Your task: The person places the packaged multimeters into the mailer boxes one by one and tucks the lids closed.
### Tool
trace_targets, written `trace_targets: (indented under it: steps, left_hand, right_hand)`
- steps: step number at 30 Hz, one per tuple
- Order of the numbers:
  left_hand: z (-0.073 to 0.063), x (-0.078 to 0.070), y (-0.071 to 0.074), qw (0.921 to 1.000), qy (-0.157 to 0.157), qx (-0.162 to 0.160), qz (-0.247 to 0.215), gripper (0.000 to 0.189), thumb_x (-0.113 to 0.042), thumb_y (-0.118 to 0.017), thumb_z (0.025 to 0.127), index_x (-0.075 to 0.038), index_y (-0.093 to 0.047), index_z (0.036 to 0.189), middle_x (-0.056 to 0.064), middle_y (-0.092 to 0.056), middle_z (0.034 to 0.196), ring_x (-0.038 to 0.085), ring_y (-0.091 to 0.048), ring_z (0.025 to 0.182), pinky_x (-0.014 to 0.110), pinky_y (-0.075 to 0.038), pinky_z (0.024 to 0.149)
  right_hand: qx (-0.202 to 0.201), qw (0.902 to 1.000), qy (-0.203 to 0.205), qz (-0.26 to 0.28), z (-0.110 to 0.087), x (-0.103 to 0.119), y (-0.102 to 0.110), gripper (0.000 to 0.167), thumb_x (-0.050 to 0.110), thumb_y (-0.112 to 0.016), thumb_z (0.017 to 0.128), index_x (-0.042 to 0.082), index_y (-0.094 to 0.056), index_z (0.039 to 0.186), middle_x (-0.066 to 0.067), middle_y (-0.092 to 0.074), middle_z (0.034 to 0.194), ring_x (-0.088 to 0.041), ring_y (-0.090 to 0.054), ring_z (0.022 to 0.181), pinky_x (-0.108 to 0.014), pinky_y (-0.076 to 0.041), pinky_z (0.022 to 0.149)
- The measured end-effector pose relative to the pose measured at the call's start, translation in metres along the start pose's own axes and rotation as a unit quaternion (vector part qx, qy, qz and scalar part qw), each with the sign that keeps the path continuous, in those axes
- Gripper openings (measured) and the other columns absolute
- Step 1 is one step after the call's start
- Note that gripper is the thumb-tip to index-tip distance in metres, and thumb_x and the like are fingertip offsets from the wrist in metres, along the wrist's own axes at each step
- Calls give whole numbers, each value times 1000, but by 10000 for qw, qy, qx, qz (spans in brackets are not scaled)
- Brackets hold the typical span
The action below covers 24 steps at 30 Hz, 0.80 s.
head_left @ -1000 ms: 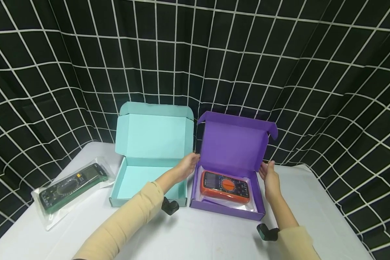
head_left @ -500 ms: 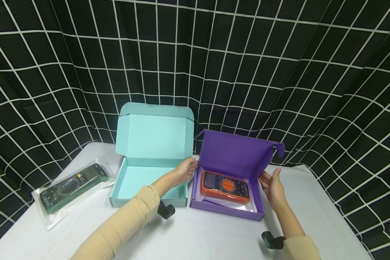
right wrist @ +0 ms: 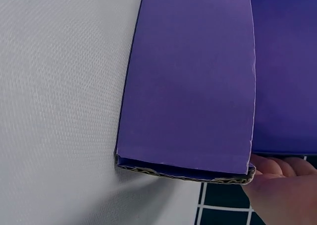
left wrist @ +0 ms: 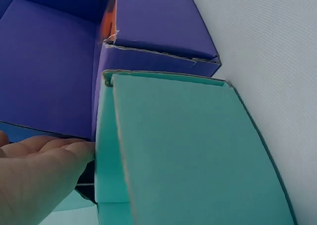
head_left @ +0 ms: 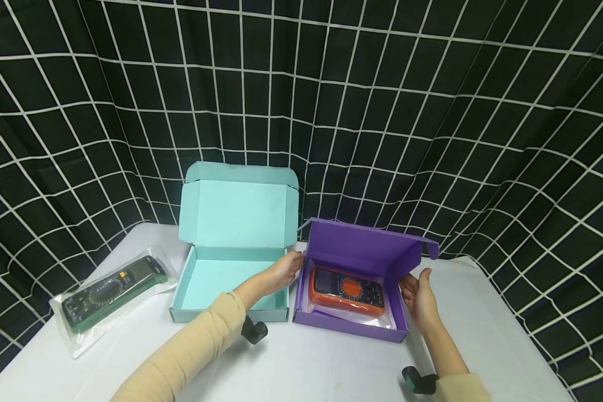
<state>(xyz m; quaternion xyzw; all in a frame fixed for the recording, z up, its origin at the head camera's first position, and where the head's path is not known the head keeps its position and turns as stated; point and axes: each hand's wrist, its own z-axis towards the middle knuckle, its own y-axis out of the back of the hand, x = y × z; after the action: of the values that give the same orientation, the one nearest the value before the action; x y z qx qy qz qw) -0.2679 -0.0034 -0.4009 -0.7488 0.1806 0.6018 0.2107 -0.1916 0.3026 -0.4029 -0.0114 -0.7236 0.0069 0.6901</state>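
A purple cardboard box (head_left: pixel 349 329) holds an orange-cased multimeter (head_left: pixel 347 290) in clear plastic wrap. Its raised lid (head_left: pixel 362 243) leans forward over the box's back part. My left hand (head_left: pixel 280 272) reaches across the teal box to the lid's left side; in the left wrist view, the fingers (left wrist: pixel 54 146) extend behind the lid. At the lid's right side is my right hand (head_left: pixel 422 298), thumb up and fingers behind the lid. The right wrist view shows those fingers (right wrist: pixel 290 165) partly hidden past the box's side wall (right wrist: pixel 188 86).
Left of the purple box stands a teal box (head_left: pixel 228 316) with its lid upright. A green-cased multimeter (head_left: pixel 111 293) in a clear bag lies at the table's left. Black cloth with a white grid (head_left: pixel 261 84) hangs behind the white table (head_left: pixel 326 374).
The purple lid has tilted forward and down from nearly upright. Both hands have stayed at its sides and shifted slightly down in view. The orange multimeter has stayed in the box.
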Motion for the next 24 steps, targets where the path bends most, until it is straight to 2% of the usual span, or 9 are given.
trace_targets:
  steps: [3, 5, 8, 10, 11, 14, 20, 22, 24]
  left_hand:
    - [9, 11, 5, 9999, -52, 78, -42, 67, -31, -21, 101, 16, -9, 148, 30, -8, 156, 42, -3, 145, 48, -2, 120]
    - [21, 26, 15, 9995, -174, 253, -92, 72, -38, -27, 101, 13, -13, 149, 28, -11, 157, 39, -6, 146, 45, -7, 121]
    - [25, 31, 17, 9992, -139, 319, -202, 72, -40, -27, 101, 12, -13, 150, 28, -11, 157, 40, -7, 146, 44, -7, 121]
    - [23, 28, 17, 9990, -100, 317, -302, 71, -38, -24, 102, 13, -12, 150, 30, -10, 157, 41, -6, 146, 45, -7, 121]
    - [13, 18, 11, 9992, -6, 211, -352, 68, -34, -21, 102, 14, -9, 149, 31, -7, 156, 43, -3, 145, 48, -3, 120]
    - [3, 8, 10, 9979, -65, 218, -612, 65, -30, -14, 103, 16, -7, 148, 34, -4, 155, 44, -2, 144, 48, -2, 120]
    - [-11, -6, 10, 9893, -97, 187, -1444, 62, -29, -14, 104, 15, -13, 148, 35, -9, 154, 43, -10, 145, 44, -11, 120]
    - [-13, -8, 12, 9883, -112, 233, -1504, 62, -29, -14, 104, 15, -14, 148, 36, -11, 154, 43, -11, 145, 45, -13, 120]
    - [-14, -9, 13, 9885, -121, 308, -1477, 63, -30, -14, 104, 15, -14, 148, 36, -11, 153, 43, -12, 145, 45, -12, 120]
  right_hand:
    - [16, 10000, -25, -21, -2, -2, 0, 91, 57, 18, 90, -16, 7, 144, -36, 9, 151, -44, 5, 142, -49, 4, 117]
    - [-25, 10000, -13, -36, -3, -3, -1, 93, 58, 16, 90, -17, 7, 144, -37, 8, 150, -45, 5, 142, -51, 5, 117]
    - [-119, 9998, 63, -115, -4, -4, -2, 96, 61, 14, 90, -19, 3, 143, -39, 5, 149, -47, 4, 141, -55, 7, 116]
    - [-155, 9998, 93, -126, -5, -4, -1, 98, 62, 12, 90, -20, 3, 142, -40, 5, 148, -49, 4, 140, -56, 8, 116]
    - [-154, 9998, 92, -106, -5, -5, -1, 98, 62, 12, 90, -20, 3, 142, -40, 5, 148, -49, 5, 140, -55, 9, 116]
    - [-175, 9998, 14, 45, -5, -6, 0, 94, 59, 12, 92, -20, 6, 142, -39, 7, 148, -46, 6, 141, -51, 10, 117]
    - [-84, 9991, 183, 360, -9, -8, 8, 83, 52, 10, 97, -16, 6, 145, -31, 3, 147, -45, 6, 140, -51, 11, 116]
    - [132, 9980, 318, 522, -10, -8, 14, 85, 57, 7, 95, 0, -21, 151, -20, -24, 150, -44, 6, 139, -53, 13, 115]
    - [449, 9950, 404, 795, -12, -8, 21, 85, 62, 5, 92, 16, -47, 140, -6, -45, 141, -40, 6, 138, -53, 16, 113]
